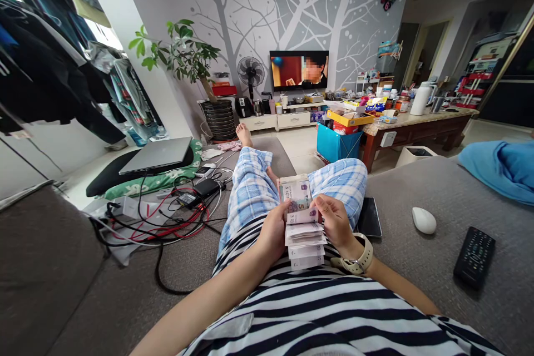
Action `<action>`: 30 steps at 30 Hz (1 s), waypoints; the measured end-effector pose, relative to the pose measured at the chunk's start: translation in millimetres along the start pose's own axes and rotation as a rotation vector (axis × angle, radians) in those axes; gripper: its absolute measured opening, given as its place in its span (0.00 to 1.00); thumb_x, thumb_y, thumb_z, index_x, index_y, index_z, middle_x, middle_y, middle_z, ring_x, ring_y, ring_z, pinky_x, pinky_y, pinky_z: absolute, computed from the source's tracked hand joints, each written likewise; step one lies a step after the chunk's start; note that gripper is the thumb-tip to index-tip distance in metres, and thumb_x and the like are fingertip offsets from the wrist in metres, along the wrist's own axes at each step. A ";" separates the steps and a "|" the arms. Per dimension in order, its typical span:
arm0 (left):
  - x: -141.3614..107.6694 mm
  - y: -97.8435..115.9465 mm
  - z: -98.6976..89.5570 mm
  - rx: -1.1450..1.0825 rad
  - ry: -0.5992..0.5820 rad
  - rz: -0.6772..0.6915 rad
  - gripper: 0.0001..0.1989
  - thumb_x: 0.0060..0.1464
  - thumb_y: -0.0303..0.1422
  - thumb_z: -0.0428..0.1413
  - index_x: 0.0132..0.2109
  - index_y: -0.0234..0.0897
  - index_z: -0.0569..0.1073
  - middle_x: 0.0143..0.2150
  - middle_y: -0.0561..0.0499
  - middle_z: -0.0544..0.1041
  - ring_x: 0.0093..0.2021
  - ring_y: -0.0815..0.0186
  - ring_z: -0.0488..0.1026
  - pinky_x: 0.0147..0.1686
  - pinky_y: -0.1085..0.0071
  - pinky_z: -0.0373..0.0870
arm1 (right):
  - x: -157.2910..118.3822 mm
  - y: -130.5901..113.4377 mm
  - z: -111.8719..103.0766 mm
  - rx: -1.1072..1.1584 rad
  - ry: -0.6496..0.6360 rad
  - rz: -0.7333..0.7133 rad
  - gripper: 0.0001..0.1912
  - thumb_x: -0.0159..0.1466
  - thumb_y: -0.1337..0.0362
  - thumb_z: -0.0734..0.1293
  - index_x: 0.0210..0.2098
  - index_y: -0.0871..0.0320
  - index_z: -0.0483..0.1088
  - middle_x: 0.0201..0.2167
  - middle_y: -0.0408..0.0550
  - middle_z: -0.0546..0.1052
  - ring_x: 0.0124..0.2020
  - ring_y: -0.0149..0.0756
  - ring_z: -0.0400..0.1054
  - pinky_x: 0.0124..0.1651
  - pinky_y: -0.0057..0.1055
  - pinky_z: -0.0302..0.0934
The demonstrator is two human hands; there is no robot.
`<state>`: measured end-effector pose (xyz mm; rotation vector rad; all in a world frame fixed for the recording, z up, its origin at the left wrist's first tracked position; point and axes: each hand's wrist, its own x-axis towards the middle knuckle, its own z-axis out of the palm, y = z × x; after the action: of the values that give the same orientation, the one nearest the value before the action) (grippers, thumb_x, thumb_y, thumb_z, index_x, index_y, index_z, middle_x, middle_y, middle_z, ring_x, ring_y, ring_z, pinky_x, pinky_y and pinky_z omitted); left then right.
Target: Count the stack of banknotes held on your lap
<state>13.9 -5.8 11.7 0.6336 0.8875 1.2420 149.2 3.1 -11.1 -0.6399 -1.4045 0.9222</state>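
Observation:
A stack of banknotes (295, 190), marked with a 5, stands tilted above my lap. My left hand (274, 232) grips the stack along its left side, the fingers mostly hidden behind it. At the upper right of the notes, my right hand (335, 221) pinches the edge of one banknote that is folded down toward me. Below, several more folded-over notes (306, 242) hang fanned in steps against my striped shirt. A pale watch is on my right wrist.
A phone (369, 217), a white mouse (424, 221) and a black remote control (474, 257) lie on the grey sofa to my right. Tangled cables (183, 208) and a closed laptop (156, 154) are on the left. A cluttered table (417, 118) stands ahead right.

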 end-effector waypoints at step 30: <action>1.1 -1.3 -0.5 -0.052 -0.021 0.005 0.08 0.49 0.34 0.57 0.34 0.34 0.76 0.30 0.46 0.80 0.38 0.56 0.78 0.40 0.64 0.72 | 7.6 8.3 -1.4 -0.180 0.156 0.092 0.19 0.63 0.54 0.64 0.21 0.56 0.57 0.19 0.37 0.57 0.23 0.29 0.50 0.26 0.28 0.47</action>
<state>14.3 -5.1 10.2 0.6067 0.8342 1.2573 148.7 14.0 -14.1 -0.8997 -1.3357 0.8053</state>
